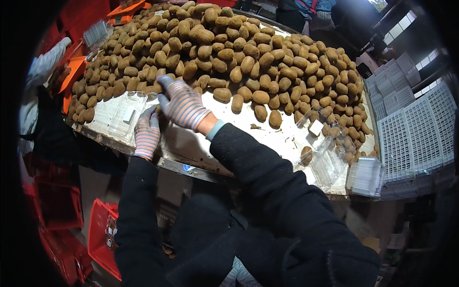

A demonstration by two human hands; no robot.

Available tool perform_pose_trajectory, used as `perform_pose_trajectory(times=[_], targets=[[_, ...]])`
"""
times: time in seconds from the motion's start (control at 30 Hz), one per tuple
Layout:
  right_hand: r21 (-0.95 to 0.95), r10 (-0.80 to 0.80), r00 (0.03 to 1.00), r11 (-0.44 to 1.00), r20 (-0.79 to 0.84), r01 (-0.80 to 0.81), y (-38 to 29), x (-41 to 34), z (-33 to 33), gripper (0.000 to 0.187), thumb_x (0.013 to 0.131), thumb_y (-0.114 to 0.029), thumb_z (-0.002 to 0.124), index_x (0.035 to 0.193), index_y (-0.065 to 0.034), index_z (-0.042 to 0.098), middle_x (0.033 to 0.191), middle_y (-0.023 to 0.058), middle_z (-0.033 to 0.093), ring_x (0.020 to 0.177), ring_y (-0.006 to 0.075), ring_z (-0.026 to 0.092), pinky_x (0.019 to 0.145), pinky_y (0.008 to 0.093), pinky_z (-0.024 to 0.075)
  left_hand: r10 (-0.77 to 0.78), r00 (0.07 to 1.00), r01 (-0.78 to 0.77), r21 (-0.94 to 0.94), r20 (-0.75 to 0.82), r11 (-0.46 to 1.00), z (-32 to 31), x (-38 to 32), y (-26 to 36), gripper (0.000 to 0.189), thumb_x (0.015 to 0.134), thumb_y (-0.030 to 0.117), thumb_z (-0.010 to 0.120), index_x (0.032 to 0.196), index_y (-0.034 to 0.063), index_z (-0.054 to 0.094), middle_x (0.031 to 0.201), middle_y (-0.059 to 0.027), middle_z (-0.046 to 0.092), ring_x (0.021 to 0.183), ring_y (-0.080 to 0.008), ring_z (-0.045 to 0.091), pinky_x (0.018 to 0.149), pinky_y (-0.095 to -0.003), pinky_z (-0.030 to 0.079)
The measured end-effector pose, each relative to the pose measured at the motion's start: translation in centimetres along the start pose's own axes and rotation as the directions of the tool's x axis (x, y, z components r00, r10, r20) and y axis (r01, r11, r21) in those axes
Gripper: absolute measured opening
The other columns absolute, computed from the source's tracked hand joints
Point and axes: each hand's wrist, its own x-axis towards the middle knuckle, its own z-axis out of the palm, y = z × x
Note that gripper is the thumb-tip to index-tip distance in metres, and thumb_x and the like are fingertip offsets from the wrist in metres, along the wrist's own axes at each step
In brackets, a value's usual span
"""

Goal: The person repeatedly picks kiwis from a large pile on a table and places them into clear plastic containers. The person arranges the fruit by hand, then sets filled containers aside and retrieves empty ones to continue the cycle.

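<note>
My left hand (pixel 146 135), in a striped knit glove with grey fingertips, is at the right side of an open clear plastic clamshell (pixel 120 113). A white label shows on the clamshell. My right hand (pixel 183 106), gloved alike, reaches over the near edge of a large heap of kiwifruit (pixel 222 64). Its fingertips touch or nearly touch a kiwifruit (pixel 157 86); whether it grips the fruit is hidden. Something brown shows partly between the two hands. How firmly my left fingers hold the clamshell cannot be made out.
Filled clamshells (pixel 328 143) and a stack of empty ones (pixel 365 175) sit at the table's right end. White crates (pixel 416 132) stand beyond. Orange scales (pixel 73 73) and a person's sleeve (pixel 50 61) are at left. Red crates (pixel 102 233) lie below. Another person (pixel 315 14) stands opposite.
</note>
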Motion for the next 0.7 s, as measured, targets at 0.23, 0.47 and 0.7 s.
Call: perform_pose_trajectory(times=[0.23,0.47,0.7], targets=[[0.149,0.070,0.997,0.986,0.040,-0.075,-2.9,-0.2,5.0,0.039,0.098,-0.028,0.061,0.131,-0.0088,0.059,0.111,0.0256,0.068,0.103,0.0450,0.066,0.092,0.0530,0.0522,-0.007,0.857,-0.041,-0.082,-0.515,0.996,0.1,-2.5,0.7,0.034,0.107,0.013,0.046,0.137,-0.0011,0.056,0.132,-0.0231,0.060,0.123,-0.0380,0.057,0.105,-0.0453,0.045],[-0.089,0.012,0.975,0.996,0.223,0.008,-2.1,-0.8,7.3,0.047,0.096,-0.050,0.059,0.121,-0.0133,0.073,0.127,0.0243,0.064,0.120,0.0424,0.059,0.100,0.0506,0.0502,-0.224,0.867,0.060,-0.354,-0.445,0.933,-0.1,-2.2,-0.3,0.036,0.110,0.023,0.049,0.130,-0.0025,0.063,0.127,-0.0212,0.066,0.115,-0.0311,0.063,0.101,-0.0407,0.048],[-0.175,-0.306,0.899,0.949,-0.312,0.262,1.9,-2.1,4.4,0.033,0.091,-0.030,0.071,0.115,-0.0061,0.069,0.113,0.0170,0.067,0.109,0.0359,0.060,0.093,0.0502,0.0466,-0.053,0.890,0.061,0.004,-0.453,0.998,-0.5,-1.7,0.3,0.029,0.105,0.025,0.054,0.114,0.0015,0.069,0.108,-0.0226,0.069,0.104,-0.0442,0.063,0.091,-0.0500,0.049]])
